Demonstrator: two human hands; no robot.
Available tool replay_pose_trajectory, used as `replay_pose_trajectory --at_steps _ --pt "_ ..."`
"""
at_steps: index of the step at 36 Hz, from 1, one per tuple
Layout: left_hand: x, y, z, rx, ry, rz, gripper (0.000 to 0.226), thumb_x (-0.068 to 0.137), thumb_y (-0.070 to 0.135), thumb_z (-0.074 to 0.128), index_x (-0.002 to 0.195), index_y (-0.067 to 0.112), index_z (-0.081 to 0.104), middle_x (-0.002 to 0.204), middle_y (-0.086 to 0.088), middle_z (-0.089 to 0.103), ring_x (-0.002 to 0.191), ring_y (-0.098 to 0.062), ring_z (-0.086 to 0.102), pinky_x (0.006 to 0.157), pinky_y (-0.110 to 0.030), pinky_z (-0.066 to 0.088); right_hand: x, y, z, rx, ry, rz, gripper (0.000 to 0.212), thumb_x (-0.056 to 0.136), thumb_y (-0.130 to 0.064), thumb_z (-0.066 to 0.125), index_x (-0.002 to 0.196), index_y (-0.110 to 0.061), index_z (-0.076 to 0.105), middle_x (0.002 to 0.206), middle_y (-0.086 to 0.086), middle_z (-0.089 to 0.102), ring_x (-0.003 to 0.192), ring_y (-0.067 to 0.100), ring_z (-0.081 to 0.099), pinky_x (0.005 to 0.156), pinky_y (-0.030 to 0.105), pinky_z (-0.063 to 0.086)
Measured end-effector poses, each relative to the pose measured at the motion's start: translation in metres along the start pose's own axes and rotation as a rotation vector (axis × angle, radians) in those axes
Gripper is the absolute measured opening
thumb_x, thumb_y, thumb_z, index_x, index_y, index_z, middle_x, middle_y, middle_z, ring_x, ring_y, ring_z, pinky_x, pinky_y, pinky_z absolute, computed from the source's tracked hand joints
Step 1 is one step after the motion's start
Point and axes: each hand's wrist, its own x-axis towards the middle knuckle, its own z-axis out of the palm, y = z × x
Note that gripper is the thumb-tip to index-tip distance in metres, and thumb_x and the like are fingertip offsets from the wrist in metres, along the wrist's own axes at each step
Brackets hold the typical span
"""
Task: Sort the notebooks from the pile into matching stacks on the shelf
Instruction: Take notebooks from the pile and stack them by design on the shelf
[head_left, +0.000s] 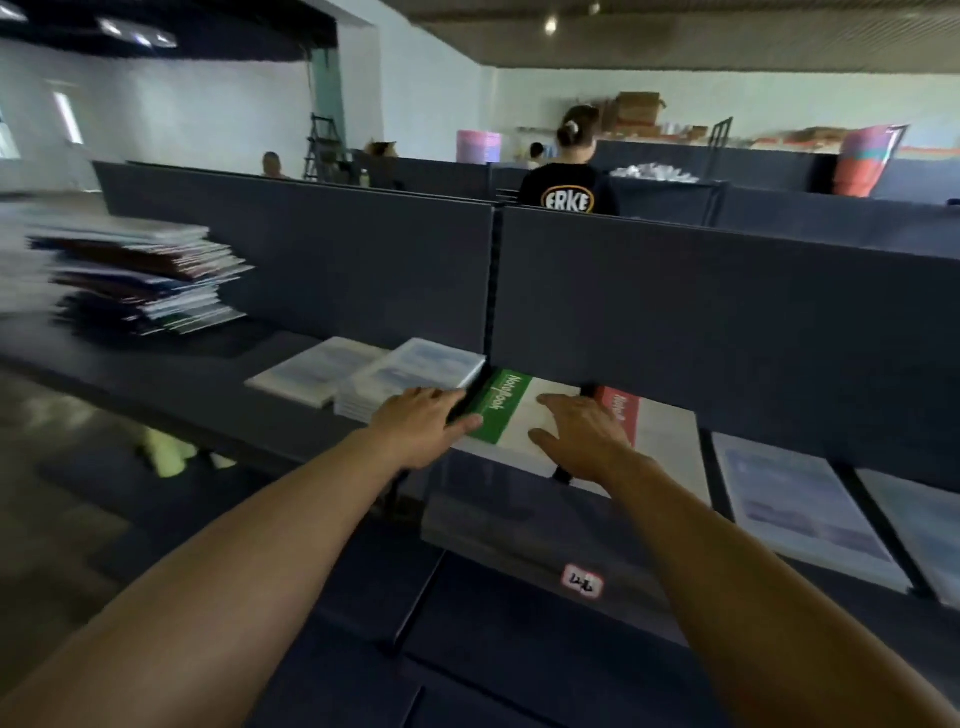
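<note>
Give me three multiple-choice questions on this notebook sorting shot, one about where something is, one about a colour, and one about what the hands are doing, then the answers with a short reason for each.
1. Where is the unsorted pile of notebooks?
A. At the far left of the shelf
B. Under the right hand
C. On the floor

2. What colour is the band on the notebook lying between the two hands?
A. Blue
B. Green
C. Yellow

3. How do the left hand and right hand lie?
A. Both curled into fists
B. One lifting a notebook into the air
C. Both with straight fingers resting on notebooks on the shelf

Answers: 1 A, the mixed pile sits at the far left end of the shelf; 2 B, the band marked NoteBook is green; 3 C, both hands lie flat, fingers extended, nothing lifted.
</note>
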Motion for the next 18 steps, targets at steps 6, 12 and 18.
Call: replay_pose_trajectory --at_steps 6,12,18 --pt "-0.038 -0.072 -0.015 0.058 0.009 -0.144 0.061 0.099 0.056 0.024 0.149 0.022 0.027 0.153 -0.008 0.031 0.138 -0.028 0.031 0.106 -0.041 0.033 0.027 -0.080 0.008 0.019 -0.026 -0.106 0.059 0.092 -0.045 0.051 0.145 -0.022 0.037 0.147 0.007 0.043 0.133 0.027 0.040 0.108 0.036 0.029" --pt "-0.074 -0.158 -0.034 0.082 0.027 -0.249 0.062 0.098 0.060 0.023 0.149 0.026 0.027 0.155 -0.005 0.029 0.140 -0.027 0.027 0.109 -0.042 0.031 0.061 -0.168 0.017 -0.012 -0.041 -0.252 0.063 0.094 -0.050 0.046 0.149 -0.023 0.028 0.153 0.002 0.032 0.138 0.023 0.032 0.113 0.039 0.024" --pt "-0.107 -0.248 -0.055 0.109 0.036 -0.325 0.065 0.097 0.062 0.020 0.151 0.026 0.024 0.155 -0.004 0.029 0.141 -0.026 0.027 0.111 -0.041 0.029 0.097 -0.266 0.024 0.033 0.011 -0.302 0.056 0.096 -0.045 0.046 0.146 -0.023 0.033 0.150 0.003 0.037 0.134 0.024 0.037 0.111 0.036 0.027"
